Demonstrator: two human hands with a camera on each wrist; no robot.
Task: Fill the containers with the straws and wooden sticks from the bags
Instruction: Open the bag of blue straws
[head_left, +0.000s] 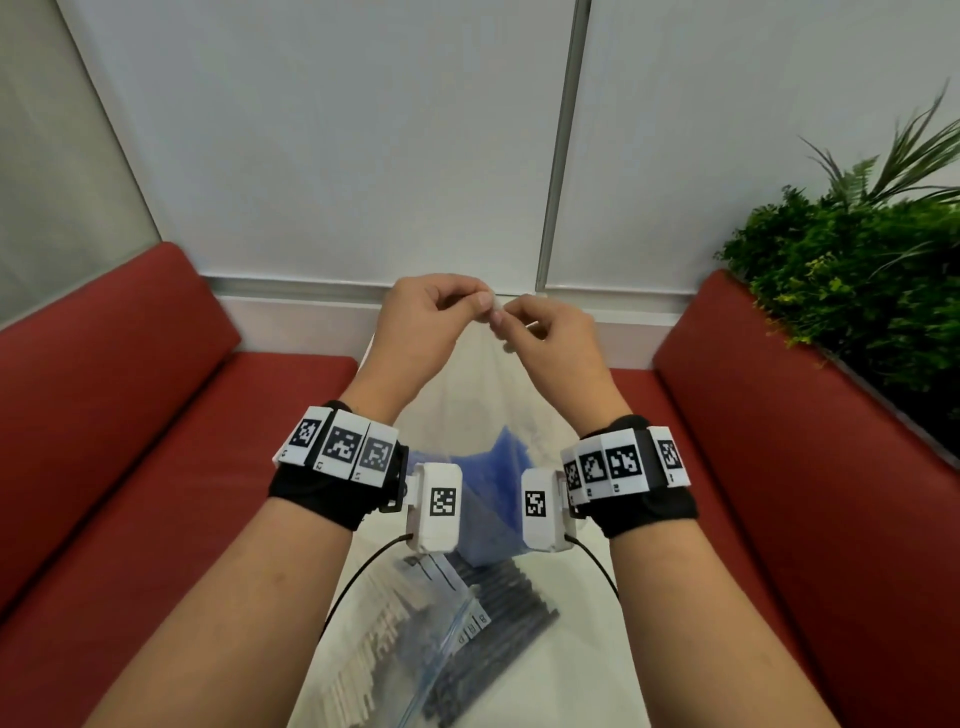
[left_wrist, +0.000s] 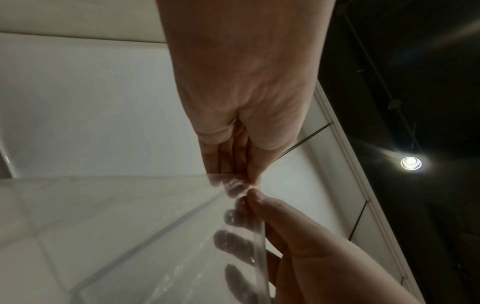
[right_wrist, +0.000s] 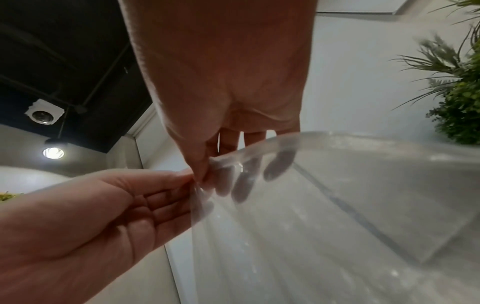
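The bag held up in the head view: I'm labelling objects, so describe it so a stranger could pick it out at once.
Between the two red cushioned benches lies a white table. Above it hangs a clear plastic bag holding blue straws, its top edge pinched by both the left hand and the right hand. Unlike the zip bags of wooden sticks and black straws lying flat below, it is lifted.

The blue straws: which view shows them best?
The head view: the blue straws show inside the clear bag pinched by the left hand and right hand. Both wrist views show only hazy plastic, no straws.
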